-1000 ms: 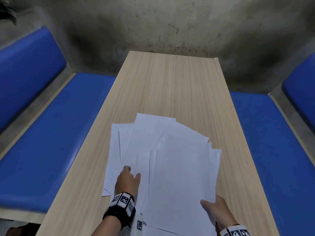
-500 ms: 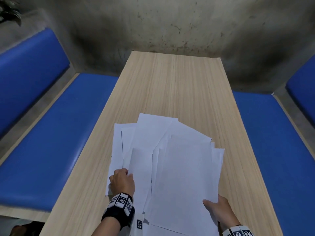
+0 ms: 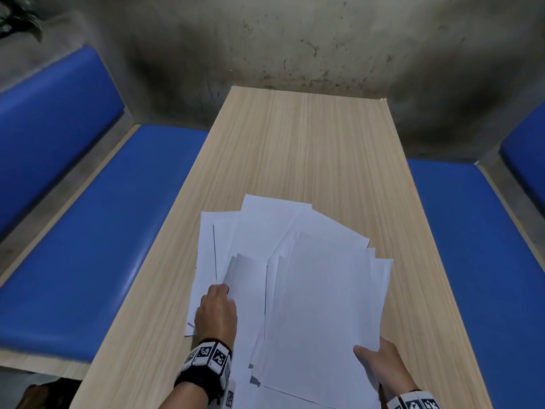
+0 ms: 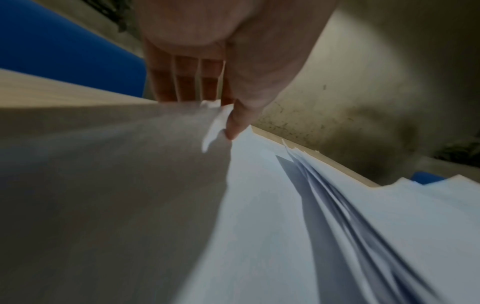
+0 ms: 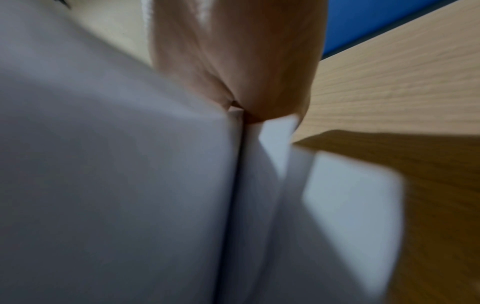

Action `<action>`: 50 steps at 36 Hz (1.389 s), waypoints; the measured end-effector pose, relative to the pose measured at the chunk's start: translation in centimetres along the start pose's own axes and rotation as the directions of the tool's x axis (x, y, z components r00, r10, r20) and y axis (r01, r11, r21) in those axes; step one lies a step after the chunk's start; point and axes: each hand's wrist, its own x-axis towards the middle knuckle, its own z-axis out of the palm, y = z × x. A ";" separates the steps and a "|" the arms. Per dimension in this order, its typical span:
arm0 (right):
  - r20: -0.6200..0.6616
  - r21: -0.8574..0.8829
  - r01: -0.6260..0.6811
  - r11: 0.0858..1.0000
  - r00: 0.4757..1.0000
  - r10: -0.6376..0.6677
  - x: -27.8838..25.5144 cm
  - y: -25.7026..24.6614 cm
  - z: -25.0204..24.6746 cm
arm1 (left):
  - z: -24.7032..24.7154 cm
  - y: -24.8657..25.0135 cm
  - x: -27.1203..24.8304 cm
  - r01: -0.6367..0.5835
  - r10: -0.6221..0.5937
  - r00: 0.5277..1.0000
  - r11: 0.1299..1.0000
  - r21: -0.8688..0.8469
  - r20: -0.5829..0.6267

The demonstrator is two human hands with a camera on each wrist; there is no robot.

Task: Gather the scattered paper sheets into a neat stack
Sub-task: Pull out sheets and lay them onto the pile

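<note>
Several white paper sheets [image 3: 324, 290] lie fanned and overlapping on the near half of the wooden table [image 3: 295, 143]. My left hand [image 3: 216, 309] is at the left side of the pile. In the left wrist view my left hand [image 4: 223, 109] pinches the edge of one sheet [image 4: 259, 205], thumb on top and fingers beneath, and that sheet [image 3: 247, 284] stands slightly raised. My right hand [image 3: 379, 364] grips the lower right corner of the fanned bundle, thumb on top. The right wrist view shows the right hand [image 5: 239, 86] clamped on paper [image 5: 130, 185]; its fingers are hidden.
Blue padded benches run along the left [image 3: 103, 231] and right [image 3: 472, 246] of the table. A stained grey wall [image 3: 295, 39] closes the far end. The table's far half shows bare wood.
My left hand has drawn back toward me, gone from lying flat on the sheets to pinching one sheet's edge, and lifted it a little. The right hand has kept its grip.
</note>
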 end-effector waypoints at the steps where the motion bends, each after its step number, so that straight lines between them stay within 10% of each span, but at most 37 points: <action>1: -0.001 0.004 0.003 1.000 1.000 -0.003 0.0 0.0 0.0 | 0.0 0.0 -0.1 0.016 -0.016 1.000 0.998 -0.053 -0.001; 8: 0.001 0.037 -0.015 0.999 1.000 0.015 0.1 0.1 0.1 | 0.7 -0.7 1.6 0.193 -0.180 0.981 0.928 -0.320 0.071; 26: 0.015 0.046 0.029 0.999 0.999 -0.029 -0.4 -0.9 0.3 | -0.1 -0.1 3.0 -0.019 0.020 1.000 0.996 0.084 -0.003; 38: 0.009 0.049 -0.028 0.998 1.000 0.028 0.4 0.1 0.2 | -0.8 0.2 3.9 0.117 -0.069 0.985 0.943 -0.313 0.160; 45: 0.017 0.017 -0.055 0.998 0.998 0.055 2.1 1.8 -0.5 | -3.9 0.2 4.1 0.106 -0.137 0.990 0.877 -0.469 -0.032; 50: 0.022 0.019 -0.074 0.997 0.997 0.074 2.9 2.3 -0.8 | -5.6 -1.6 5.5 0.214 -0.226 0.973 0.805 -0.553 0.047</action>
